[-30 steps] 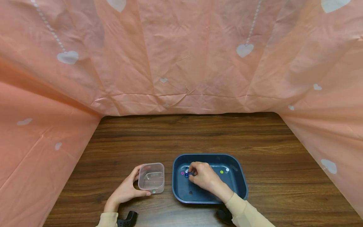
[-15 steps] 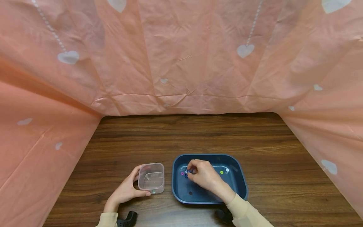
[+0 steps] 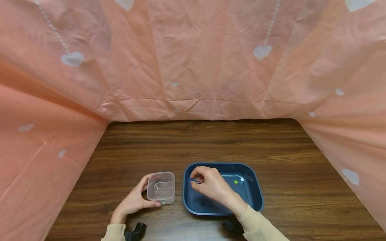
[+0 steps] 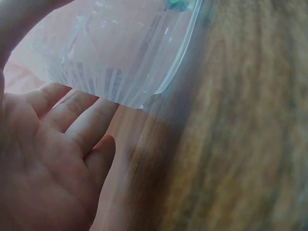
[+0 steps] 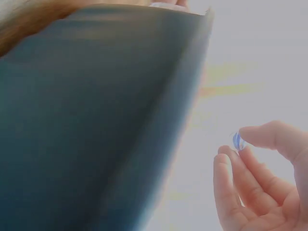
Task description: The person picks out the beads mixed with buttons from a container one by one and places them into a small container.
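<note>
My left hand (image 3: 135, 199) grips a small clear plastic container (image 3: 161, 187) that stands on the wooden table; the left wrist view shows its ribbed clear wall (image 4: 120, 57) against my fingers (image 4: 72, 120). My right hand (image 3: 208, 184) hovers over the left part of a dark blue tray (image 3: 256, 194) and pinches a small blue bead (image 3: 196, 180) between thumb and fingertips. The same blue bead (image 5: 237, 141) shows in the right wrist view, beside the tray wall (image 5: 96, 120). A yellow-green bead (image 3: 236, 182) and a white bead (image 3: 242, 179) lie in the tray.
A wooden table (image 3: 193, 144) is enclosed on three sides by a pink cloth with white hearts (image 3: 193, 60). Black wrist straps (image 3: 135, 231) show at the bottom edge. A dark speck (image 3: 202, 203) lies on the tray floor.
My right hand has lifted from the tray floor and moved left with the blue bead pinched. The pink bead seen earlier is now hidden. The left hand has not moved.
</note>
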Action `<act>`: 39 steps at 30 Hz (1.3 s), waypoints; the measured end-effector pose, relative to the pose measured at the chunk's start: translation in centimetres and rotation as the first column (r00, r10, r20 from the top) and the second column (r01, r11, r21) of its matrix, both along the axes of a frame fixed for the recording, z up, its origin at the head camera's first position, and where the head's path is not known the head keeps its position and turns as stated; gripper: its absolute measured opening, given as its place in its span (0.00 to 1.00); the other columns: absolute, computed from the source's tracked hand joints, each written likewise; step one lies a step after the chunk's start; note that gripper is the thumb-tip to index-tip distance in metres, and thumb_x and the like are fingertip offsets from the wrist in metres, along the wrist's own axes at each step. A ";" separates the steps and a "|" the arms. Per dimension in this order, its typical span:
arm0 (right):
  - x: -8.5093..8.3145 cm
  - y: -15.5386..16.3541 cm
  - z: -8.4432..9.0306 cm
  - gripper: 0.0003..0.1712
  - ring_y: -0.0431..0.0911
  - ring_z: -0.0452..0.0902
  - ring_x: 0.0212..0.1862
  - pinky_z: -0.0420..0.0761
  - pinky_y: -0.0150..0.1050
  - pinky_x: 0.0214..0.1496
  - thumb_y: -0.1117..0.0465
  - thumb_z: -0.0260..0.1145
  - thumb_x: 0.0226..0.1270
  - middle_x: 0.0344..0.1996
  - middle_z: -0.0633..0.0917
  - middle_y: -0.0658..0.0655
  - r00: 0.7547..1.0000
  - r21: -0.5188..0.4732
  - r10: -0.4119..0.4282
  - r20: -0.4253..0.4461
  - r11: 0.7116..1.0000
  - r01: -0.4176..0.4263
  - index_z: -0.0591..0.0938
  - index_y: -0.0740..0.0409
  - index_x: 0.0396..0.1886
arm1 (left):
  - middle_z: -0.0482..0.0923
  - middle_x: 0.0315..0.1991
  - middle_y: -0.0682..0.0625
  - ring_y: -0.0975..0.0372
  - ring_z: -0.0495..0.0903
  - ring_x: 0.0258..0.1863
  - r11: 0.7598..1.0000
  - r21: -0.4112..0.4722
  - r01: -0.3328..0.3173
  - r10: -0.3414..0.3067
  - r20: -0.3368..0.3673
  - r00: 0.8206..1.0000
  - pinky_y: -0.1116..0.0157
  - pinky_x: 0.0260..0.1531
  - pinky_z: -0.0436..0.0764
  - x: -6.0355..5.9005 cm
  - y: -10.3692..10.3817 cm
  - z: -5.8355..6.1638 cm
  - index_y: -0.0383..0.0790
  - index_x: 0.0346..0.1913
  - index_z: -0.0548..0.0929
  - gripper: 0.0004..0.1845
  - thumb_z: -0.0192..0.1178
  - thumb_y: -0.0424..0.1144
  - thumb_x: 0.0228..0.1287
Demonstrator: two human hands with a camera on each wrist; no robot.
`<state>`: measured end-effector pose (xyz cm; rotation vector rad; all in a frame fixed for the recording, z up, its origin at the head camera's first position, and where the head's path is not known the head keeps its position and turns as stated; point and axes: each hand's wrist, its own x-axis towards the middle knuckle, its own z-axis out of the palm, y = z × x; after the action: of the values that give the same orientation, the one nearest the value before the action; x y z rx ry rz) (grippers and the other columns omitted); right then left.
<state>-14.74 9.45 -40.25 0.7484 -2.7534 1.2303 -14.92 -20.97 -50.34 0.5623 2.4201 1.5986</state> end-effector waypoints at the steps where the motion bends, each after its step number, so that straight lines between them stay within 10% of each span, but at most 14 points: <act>1: 0.0 -0.1 0.1 0.06 0.37 0.75 0.30 0.77 0.31 0.35 0.67 0.71 0.56 0.30 0.83 0.48 1.000 -0.001 0.003 -0.001 1.000 -0.003 0.84 0.55 0.32 | 0.68 0.68 0.45 0.48 0.72 0.63 1.000 0.001 -0.001 0.001 0.000 1.000 0.67 0.57 0.68 0.0 0.0 0.0 0.48 0.70 0.62 0.51 0.80 0.43 0.43; 39: -0.4 -5.0 -0.4 0.05 0.35 0.76 0.28 0.76 0.28 0.31 0.70 0.70 0.59 0.31 0.84 0.56 0.990 -0.141 0.142 0.018 0.980 -0.138 0.84 0.61 0.35 | 0.65 0.70 0.40 0.44 0.69 0.64 1.000 -0.010 0.024 -0.023 0.037 0.999 0.61 0.56 0.70 -0.2 0.1 0.1 0.43 0.71 0.59 0.49 0.77 0.40 0.49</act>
<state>-15.14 4.45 -40.67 0.9310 -2.6400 1.4523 -15.14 -20.89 -50.21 0.5523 2.3847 1.5724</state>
